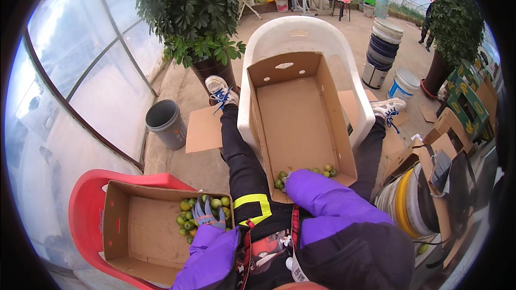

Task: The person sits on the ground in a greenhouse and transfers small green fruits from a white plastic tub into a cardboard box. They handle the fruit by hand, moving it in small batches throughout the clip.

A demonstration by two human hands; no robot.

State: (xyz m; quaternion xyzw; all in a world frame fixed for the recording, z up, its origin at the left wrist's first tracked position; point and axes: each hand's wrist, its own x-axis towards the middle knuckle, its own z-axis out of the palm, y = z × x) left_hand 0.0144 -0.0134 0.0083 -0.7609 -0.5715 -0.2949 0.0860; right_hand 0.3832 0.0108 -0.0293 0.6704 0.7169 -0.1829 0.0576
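Note:
My left hand (209,212), in a grey and dark work glove, rests with its fingers spread on a pile of green and yellowish tomatoes (184,219). They lie at the right end of a cardboard box (151,225) on a red plastic chair (84,209). In front of me, a larger cardboard box (296,117) stands on a white plastic armchair (342,40). Several green tomatoes (328,169) lie at its near end. My right hand (285,181) is in that end beside some of them, mostly hidden by the purple sleeve; its grip cannot be made out.
A grey bucket (166,123) stands left of my leg, near a potted plant (213,68). Stacked buckets (381,52) and a white bucket (404,82) are at the right. Cardboard boxes (463,104) and more buckets crowd my right side. A person (427,28) stands far back.

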